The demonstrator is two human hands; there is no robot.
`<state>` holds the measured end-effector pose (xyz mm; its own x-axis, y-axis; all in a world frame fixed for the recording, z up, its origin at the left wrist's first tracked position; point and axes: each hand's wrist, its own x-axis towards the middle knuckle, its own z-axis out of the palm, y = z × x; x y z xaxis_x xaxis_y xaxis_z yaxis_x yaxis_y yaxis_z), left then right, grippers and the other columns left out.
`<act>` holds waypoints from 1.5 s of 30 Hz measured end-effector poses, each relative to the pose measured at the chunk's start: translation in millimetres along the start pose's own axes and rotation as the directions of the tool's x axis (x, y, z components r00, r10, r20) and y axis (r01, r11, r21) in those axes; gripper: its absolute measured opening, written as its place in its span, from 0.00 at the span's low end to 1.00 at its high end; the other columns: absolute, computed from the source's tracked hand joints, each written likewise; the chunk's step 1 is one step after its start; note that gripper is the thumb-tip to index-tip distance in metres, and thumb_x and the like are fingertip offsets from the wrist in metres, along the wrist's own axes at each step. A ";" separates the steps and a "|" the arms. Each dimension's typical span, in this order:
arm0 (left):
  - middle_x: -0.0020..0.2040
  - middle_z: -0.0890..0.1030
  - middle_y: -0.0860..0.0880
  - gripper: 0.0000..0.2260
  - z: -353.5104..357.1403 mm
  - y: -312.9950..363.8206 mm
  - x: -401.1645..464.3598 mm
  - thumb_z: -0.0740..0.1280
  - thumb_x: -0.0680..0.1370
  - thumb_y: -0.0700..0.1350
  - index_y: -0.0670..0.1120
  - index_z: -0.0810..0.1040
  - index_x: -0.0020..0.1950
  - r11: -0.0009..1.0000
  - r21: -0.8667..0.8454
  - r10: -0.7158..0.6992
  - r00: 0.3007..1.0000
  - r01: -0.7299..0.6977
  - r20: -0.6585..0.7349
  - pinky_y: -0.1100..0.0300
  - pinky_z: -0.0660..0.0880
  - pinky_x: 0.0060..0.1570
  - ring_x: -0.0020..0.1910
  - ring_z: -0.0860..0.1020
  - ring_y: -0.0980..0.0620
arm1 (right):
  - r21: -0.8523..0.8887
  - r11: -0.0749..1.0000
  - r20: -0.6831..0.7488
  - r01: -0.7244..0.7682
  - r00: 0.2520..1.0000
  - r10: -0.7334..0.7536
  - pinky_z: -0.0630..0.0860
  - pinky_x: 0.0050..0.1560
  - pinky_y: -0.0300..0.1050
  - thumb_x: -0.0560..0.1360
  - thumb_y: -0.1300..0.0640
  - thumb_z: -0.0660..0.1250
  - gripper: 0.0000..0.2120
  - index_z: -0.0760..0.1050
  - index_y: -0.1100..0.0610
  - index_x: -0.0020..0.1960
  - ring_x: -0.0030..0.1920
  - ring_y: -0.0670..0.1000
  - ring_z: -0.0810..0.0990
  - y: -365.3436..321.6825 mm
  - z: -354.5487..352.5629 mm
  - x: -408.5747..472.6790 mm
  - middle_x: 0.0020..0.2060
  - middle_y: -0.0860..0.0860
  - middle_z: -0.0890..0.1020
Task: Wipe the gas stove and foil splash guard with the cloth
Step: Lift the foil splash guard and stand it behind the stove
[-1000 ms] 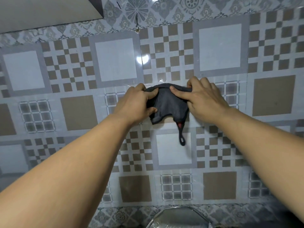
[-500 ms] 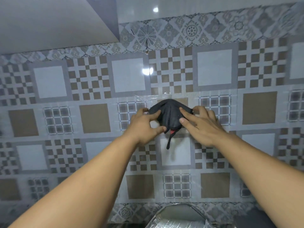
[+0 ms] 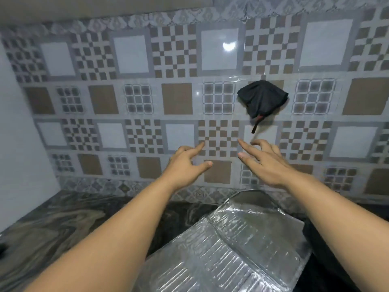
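Note:
A dark grey cloth (image 3: 262, 98) with a red tag and a loop hangs bunched on the patterned tiled wall, upper right of centre. Below it, my left hand (image 3: 186, 163) and my right hand (image 3: 264, 160) are both apart from the cloth, fingers spread and holding nothing. The silver foil splash guard (image 3: 229, 245) stands folded at the bottom centre, between my forearms. The gas stove is not in view.
A dark marbled countertop (image 3: 52, 220) runs along the bottom left below the tiled wall (image 3: 134, 53). A plain white side wall (image 3: 19, 144) closes the left. A grey cabinet underside (image 3: 94, 5) sits at the top left.
Both hands have let go of the cloth and dropped below it; the cloth stays hanging on the wall. The view has tilted down and left, showing the counter and more foil.

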<state>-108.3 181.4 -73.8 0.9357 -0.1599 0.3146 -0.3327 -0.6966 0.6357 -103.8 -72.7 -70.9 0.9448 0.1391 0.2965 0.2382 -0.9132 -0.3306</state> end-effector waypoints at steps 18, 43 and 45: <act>0.78 0.64 0.42 0.35 -18.0 -228.2 -244.9 0.71 0.75 0.60 0.51 0.64 0.78 0.862 0.158 -0.495 0.867 0.481 0.061 0.59 0.56 0.75 0.77 0.62 0.46 | -0.041 0.951 0.494 0.307 0.833 -0.248 0.55 0.75 0.59 0.72 0.25 0.41 0.35 0.46 0.33 0.76 0.77 0.55 0.53 -122.3 226.8 -77.0 0.78 0.53 0.56; 0.65 0.67 0.51 0.32 -1.7 -257.8 -294.4 0.69 0.69 0.70 0.69 0.67 0.72 0.664 0.579 -0.593 0.805 0.472 0.024 0.48 0.60 0.65 0.65 0.63 0.47 | -0.102 0.717 0.572 0.689 0.631 -0.525 0.59 0.68 0.57 0.69 0.26 0.41 0.35 0.53 0.33 0.75 0.65 0.60 0.65 -114.9 319.1 -47.1 0.72 0.50 0.66; 0.67 0.66 0.51 0.33 -6.9 -256.2 -295.6 0.70 0.69 0.70 0.70 0.66 0.72 0.667 0.581 -0.588 0.809 0.467 0.025 0.48 0.59 0.64 0.65 0.62 0.48 | -0.113 0.697 0.572 0.708 0.620 -0.537 0.56 0.70 0.61 0.71 0.27 0.42 0.34 0.50 0.33 0.76 0.65 0.59 0.66 -112.9 314.6 -44.7 0.71 0.50 0.67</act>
<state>-300.5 411.9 -324.8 0.9551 0.2630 -0.1365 0.2833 -0.9455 0.1608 -102.2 144.7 -328.7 0.5865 0.7958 -0.1506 0.8096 -0.5814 0.0806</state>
